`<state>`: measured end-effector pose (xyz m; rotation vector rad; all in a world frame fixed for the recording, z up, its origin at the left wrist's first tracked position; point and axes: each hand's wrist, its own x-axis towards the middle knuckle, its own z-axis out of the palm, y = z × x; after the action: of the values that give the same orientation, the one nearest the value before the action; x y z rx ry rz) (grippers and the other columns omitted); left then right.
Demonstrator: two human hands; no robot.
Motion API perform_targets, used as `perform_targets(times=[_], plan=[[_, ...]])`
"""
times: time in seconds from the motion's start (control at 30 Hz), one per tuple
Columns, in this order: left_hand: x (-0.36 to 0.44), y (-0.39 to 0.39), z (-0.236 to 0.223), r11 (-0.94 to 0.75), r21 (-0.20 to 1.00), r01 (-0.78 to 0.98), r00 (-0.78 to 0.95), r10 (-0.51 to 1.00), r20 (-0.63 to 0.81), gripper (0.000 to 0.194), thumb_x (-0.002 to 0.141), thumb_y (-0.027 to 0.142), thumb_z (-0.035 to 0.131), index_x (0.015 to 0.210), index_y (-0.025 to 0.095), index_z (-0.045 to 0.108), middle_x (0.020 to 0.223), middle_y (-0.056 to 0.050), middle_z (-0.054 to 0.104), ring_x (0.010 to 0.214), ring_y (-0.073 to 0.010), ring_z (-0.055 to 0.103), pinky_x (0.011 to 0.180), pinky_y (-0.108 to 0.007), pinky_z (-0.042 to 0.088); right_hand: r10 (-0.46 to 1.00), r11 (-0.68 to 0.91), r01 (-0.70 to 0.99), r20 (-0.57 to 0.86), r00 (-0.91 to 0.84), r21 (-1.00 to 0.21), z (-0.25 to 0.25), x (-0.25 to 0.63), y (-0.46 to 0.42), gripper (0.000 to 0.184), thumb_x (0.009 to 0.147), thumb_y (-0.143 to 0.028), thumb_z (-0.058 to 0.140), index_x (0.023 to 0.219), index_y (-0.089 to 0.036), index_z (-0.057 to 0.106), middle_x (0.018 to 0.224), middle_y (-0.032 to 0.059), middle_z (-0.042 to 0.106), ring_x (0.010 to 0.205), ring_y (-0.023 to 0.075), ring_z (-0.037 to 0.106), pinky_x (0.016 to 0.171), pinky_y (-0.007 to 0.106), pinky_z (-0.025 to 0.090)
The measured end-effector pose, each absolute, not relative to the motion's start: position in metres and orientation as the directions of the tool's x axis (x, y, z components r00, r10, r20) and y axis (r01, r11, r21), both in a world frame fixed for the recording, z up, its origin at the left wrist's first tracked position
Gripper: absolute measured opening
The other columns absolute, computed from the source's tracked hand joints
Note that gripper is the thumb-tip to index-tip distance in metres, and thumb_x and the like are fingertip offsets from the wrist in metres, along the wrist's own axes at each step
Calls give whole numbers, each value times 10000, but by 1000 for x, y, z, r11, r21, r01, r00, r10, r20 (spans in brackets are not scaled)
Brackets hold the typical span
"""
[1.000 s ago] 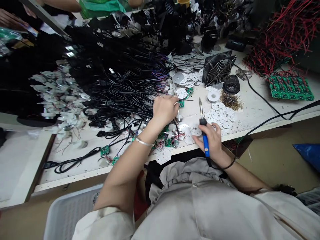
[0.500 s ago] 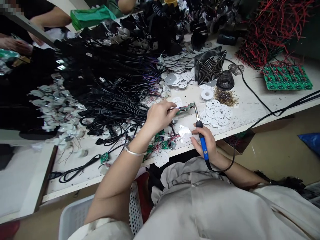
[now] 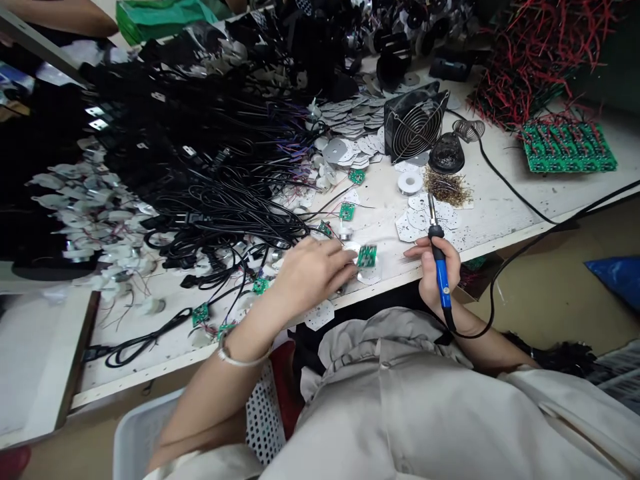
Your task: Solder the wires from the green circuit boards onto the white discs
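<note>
My left hand (image 3: 313,270) lies on the table edge, its fingertips at the left side of a small green circuit board (image 3: 367,256). That board rests on a white perforated disc (image 3: 371,278). Whether the fingers grip it is hard to tell. My right hand (image 3: 435,273) holds a blue-handled soldering iron (image 3: 442,280) with its metal tip pointing up and away, touching nothing. Another small green board (image 3: 347,211) with thin wires lies further up the table, beyond my left fingers.
Black power cords (image 3: 215,167) heap up on the left. Further back are white discs (image 3: 350,147), a wire-guarded fan (image 3: 415,127), a solder spool (image 3: 410,185), a coiled iron stand (image 3: 469,129), red wires (image 3: 530,60) and a green board panel (image 3: 569,148). A co-worker's arm (image 3: 50,10) shows top left.
My left hand has moved down toward the table edge, and the green board now lies on a disc there. The soldering iron has moved right, away from the board, its tip raised.
</note>
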<state>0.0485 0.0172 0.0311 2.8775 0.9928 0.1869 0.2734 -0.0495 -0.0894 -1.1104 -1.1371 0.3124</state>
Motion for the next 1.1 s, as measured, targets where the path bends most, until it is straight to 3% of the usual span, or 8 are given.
perform_targets(times=[0.17, 0.33, 0.47, 0.63, 0.77, 0.93, 1.0, 1.1], plan=[[34, -21, 19, -782, -6, 624, 780, 622, 60, 393, 903, 511, 620, 1072, 164, 687, 1023, -117, 693, 916, -270, 632, 795, -395, 470, 681, 506, 282, 579, 449, -815, -88, 276, -45, 283, 964, -251, 507, 1241, -304, 511, 1016, 13, 647, 698, 141, 710, 816, 411, 586], [76, -28, 10, -723, 0, 690, 708, 676, 205, 247, 967, 366, 550, 1028, 177, 698, 1022, -97, 683, 930, -257, 593, 787, -389, 440, 647, 506, 332, 604, 465, -796, -77, 292, -40, 237, 956, -271, 531, 1192, -286, 538, 949, -1, 662, 686, 129, 700, 707, 342, 592], [106, -19, -4, -792, 14, 611, 784, 607, 127, 141, 925, 213, 599, 889, 211, 735, 986, -81, 682, 907, -248, 573, 754, -389, 402, 604, 463, 373, 595, 530, -804, -73, 308, -41, 206, 950, -274, 548, 1156, -264, 555, 893, -13, 667, 645, 114, 687, 658, 308, 582], [109, -6, -19, -806, 35, 590, 807, 591, 8, 143, 902, 215, 632, 799, 200, 730, 972, -84, 671, 908, -256, 562, 721, -383, 384, 626, 430, 370, 568, 535, -823, -82, 313, -45, 216, 952, -263, 545, 1167, -265, 560, 890, -18, 672, 666, 112, 697, 700, 315, 587], [106, -7, -23, -813, 17, 581, 811, 581, 62, 177, 932, 179, 560, 817, 158, 693, 935, -95, 679, 869, -248, 575, 720, -388, 400, 617, 439, 391, 588, 522, -809, -85, 311, -43, 219, 949, -289, 548, 1165, -261, 559, 895, -10, 681, 673, 119, 700, 688, 318, 589], [86, -11, -19, -710, 266, 652, 648, 704, 291, 191, 992, 234, 457, 987, 183, 641, 955, -59, 706, 878, -211, 634, 786, -352, 455, 589, 359, 373, 518, 620, -856, -77, 338, -38, 213, 944, -386, 549, 1085, -231, 590, 745, -35, 679, 599, 125, 689, 628, 297, 578], [75, -11, -19, -627, 379, 680, 553, 779, 296, 190, 999, 265, 442, 993, 191, 617, 908, -43, 700, 833, -192, 645, 749, -318, 466, 581, 280, 325, 430, 691, -903, -73, 357, -33, 241, 940, -433, 535, 1020, -216, 600, 636, -61, 638, 483, 107, 635, 513, 250, 529], [66, -13, -23, -574, 398, 716, 499, 819, 283, 181, 988, 276, 447, 953, 184, 599, 866, -46, 688, 789, -197, 645, 705, -313, 459, 607, 176, 216, 278, 744, -961, -69, 381, -22, 284, 928, -477, 512, 922, -203, 590, 507, -93, 560, 340, 87, 527, 357, 195, 393]])
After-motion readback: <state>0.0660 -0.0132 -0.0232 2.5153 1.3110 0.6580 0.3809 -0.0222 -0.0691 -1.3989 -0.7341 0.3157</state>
